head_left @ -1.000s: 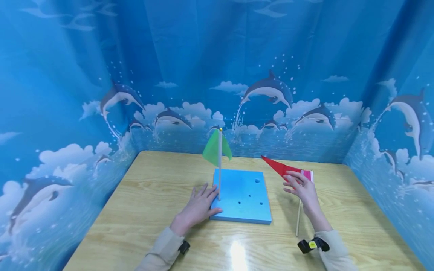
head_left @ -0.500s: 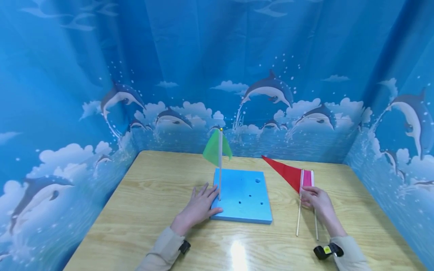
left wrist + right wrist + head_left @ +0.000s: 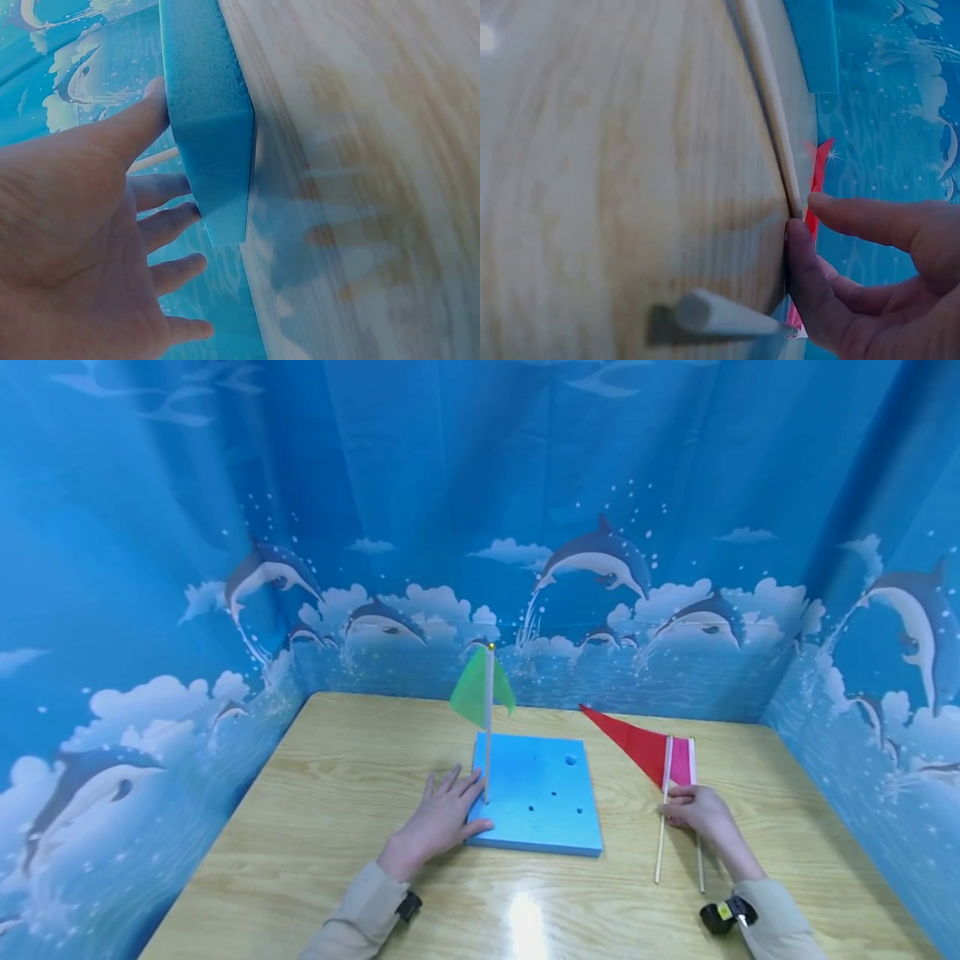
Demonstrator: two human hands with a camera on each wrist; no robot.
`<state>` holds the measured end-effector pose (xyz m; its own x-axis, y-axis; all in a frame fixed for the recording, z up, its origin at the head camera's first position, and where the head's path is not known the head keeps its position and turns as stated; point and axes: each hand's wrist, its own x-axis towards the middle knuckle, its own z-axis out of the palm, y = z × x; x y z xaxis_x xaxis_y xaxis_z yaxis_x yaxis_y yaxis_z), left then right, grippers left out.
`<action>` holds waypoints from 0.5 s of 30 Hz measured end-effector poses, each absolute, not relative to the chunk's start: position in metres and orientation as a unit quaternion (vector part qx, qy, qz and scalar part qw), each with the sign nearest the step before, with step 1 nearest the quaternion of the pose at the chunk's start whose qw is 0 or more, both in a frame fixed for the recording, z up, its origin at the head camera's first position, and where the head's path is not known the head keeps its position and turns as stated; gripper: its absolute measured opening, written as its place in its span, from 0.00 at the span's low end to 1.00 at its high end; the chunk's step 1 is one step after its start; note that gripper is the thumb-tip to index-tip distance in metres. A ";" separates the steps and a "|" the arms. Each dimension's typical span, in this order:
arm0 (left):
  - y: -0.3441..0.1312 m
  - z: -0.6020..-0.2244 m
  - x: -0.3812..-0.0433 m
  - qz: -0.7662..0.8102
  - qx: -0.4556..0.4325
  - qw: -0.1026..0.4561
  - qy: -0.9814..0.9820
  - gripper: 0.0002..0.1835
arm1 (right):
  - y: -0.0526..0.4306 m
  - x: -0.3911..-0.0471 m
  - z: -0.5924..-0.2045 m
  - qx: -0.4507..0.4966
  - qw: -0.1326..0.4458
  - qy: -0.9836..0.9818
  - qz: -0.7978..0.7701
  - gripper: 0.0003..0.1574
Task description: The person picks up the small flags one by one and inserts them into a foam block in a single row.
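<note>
My left hand [image 3: 444,814] lies spread along the left edge of a blue foam board [image 3: 540,835], thumb and fingertips touching it. Beside those fingers a green flag [image 3: 471,689] stands upright, its stick set in a hole of the board. To the right, a red flag [image 3: 633,745] lies on the table. My right hand [image 3: 703,814] pinches the stick [image 3: 769,97] of this flag between thumb and index finger, just below the cloth. A pink flag [image 3: 681,762] lies alongside, its stick [image 3: 731,316] passing under the hand.
The blue board has several more holes and stands on a wooden table [image 3: 337,752]. A blue curtain [image 3: 450,527] with dolphins encloses the table at the back and both sides.
My right hand has moved from over the red cloth back toward me and down to the red flag's stick. The left hand, board and green flag have stayed put.
</note>
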<state>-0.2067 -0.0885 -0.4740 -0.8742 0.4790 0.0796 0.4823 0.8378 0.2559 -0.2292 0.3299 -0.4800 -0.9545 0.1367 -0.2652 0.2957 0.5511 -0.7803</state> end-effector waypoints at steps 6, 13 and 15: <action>-0.088 -0.472 -0.206 -0.143 -0.252 0.001 -0.957 0.38 | 0.323 -0.230 -0.478 0.109 0.085 0.929 -0.343 0.30; -0.087 -0.471 -0.205 -0.147 -0.251 -0.001 -0.957 0.38 | 0.317 -0.227 -0.475 0.110 0.085 0.932 -0.335 0.23; -0.087 -0.471 -0.204 -0.147 -0.251 -0.002 -0.957 0.38 | 0.315 -0.226 -0.474 0.104 0.083 0.933 -0.334 0.22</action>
